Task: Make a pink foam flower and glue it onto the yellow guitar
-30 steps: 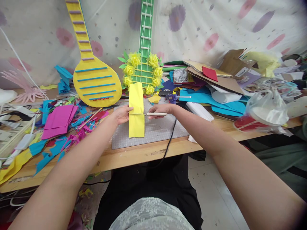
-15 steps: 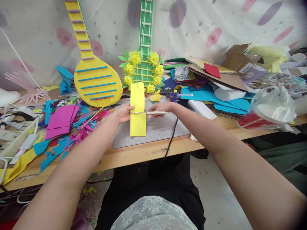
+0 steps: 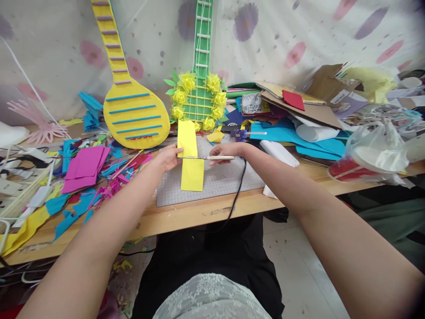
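"Where was it?"

"The long rectangular strip of plain yellow paper (image 3: 187,138) was right in front of me, its long axis running away from my body."

"In one piece?"

"I couldn't tell. Its nearer part sat a little to the right of its farther part, with a step where the slim metal blades of the white-handled scissors (image 3: 222,157) crossed it, nearly square to its length."

"Which hand was nearer?"

"My left hand (image 3: 170,157). The thumb and fingers were pinched together on the strip's left edge, right by the blade tips, so the paper lay to the right of them."

"And the other?"

"My right hand (image 3: 226,153) was just off the right edge, its fingers wrapped around the scissor handles. From there the paper lay to the left, and only the blades met it. Whether those blades were fully closed, I couldn't say."

"What was underneath?"

"The grey gridded cutting mat (image 3: 229,184), on the pale wooden table (image 3: 172,219). A thin black cable (image 3: 238,190) crossed the mat, to the right of the paper. Past the far end stood a green guitar-shaped piece ringed with yellow paper flowers (image 3: 202,57)."
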A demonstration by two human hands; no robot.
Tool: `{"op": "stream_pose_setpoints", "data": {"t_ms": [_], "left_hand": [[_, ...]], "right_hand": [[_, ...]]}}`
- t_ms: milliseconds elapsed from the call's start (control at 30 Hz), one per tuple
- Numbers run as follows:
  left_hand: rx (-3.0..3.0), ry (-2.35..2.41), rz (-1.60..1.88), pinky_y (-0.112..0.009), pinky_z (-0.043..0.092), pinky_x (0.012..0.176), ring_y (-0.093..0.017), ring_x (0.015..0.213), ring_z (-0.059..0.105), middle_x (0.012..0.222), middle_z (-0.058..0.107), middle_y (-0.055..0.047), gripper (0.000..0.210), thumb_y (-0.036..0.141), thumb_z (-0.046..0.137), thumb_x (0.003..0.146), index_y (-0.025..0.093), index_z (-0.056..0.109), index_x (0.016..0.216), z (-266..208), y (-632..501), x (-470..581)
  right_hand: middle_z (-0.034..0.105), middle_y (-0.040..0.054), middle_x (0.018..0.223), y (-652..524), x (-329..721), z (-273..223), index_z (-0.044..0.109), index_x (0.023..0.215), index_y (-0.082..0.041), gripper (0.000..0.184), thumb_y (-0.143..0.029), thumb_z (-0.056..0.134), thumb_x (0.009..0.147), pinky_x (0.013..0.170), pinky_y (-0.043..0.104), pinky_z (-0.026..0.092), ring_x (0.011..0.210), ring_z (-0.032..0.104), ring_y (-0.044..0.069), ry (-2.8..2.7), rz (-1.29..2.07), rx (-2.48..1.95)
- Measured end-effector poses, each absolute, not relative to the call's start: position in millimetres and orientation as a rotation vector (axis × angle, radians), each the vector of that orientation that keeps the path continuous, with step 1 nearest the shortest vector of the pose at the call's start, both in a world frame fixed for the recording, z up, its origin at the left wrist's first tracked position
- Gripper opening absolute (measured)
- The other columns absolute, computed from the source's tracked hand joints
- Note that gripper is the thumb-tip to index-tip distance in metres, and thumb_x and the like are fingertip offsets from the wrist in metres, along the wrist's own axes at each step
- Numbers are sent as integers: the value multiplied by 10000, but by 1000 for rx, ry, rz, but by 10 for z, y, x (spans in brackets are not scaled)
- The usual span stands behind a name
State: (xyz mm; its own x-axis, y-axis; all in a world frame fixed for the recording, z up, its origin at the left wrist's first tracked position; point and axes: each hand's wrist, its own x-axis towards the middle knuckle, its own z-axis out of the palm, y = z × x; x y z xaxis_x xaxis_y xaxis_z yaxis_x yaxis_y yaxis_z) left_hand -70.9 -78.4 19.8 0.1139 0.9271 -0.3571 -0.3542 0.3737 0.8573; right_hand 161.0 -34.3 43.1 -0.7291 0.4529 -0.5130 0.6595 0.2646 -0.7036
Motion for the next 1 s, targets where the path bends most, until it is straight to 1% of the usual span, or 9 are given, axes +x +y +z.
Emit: {"op": "stream_pose_setpoints", "data": {"t_ms": [200,333,433,633,700,800,867,933,1000], "left_hand": [[711,1253,1138,-352,574,765,-199,787,692,964,703,-133,347,-24,543,713,91,614,1032,139,-779,-880],[731,1366,1065,-359,589,697,-218,726,692,834,705,-136,251,-51,547,686,63,639,889,137,-852,-993],[734,1463,1045,-388,585,692,-245,743,689,773,695,-134,190,-22,626,658,70,640,823,110,-890,-1053],[839,1591,1089,-382,552,706,-242,750,677,739,679,-77,314,7,757,506,125,590,744,-68,-886,-1131],[874,1609,1101,-378,536,711,-245,763,674,743,674,-63,336,33,761,506,142,587,772,-135,-898,-1138],[1008,1659,1191,-370,512,752,-238,800,664,816,673,-60,378,93,754,543,168,583,872,-219,-970,-1117],[1191,1738,1285,-363,486,821,-231,862,649,884,669,-54,394,140,737,583,195,577,939,-257,-1042,-1087],[1363,1802,1325,-351,456,874,-227,917,631,923,662,-45,397,175,710,623,219,569,991,-279,-1106,-1063],[1423,1806,1326,-333,450,878,-222,944,621,942,655,-42,409,187,687,648,230,554,1032,-292,-1140,-1055]], "right_hand": [[552,-17,583,-379,1883,508,495,709,-171,503,-642,656,639,509,221,317,520,480,88,2443,-1071,1354],[636,91,814,-438,1934,421,552,780,-165,428,-584,612,714,567,255,335,747,576,195,2466,-466,1683],[649,159,945,-496,1881,303,577,896,-145,338,-465,557,788,639,288,387,885,595,267,2415,-287,1763],[615,218,1055,-587,1773,232,569,981,-105,325,-367,583,789,785,344,440,1024,573,317,2403,-204,1831],[592,225,1096,-624,1738,271,557,1017,-104,330,-317,617,772,812,345,438,1057,555,315,2410,-159,1904],[569,199,1150,-694,1619,316,544,1059,-123,269,-186,550,798,846,342,424,1099,529,297,2563,-75,1939],[573,166,1158,-734,1478,312,530,1094,-134,284,-171,518,813,869,338,417,1098,532,276,2687,-183,1866],[573,148,1172,-760,1304,293,489,1164,-131,391,-241,576,799,873,325,425,1083,546,256,2681,-458,1780],[544,152,1222,-771,1123,287,419,1254,-132,623,-329,687,727,874,315,436,1102,541,253,2583,-683,1719]]}}
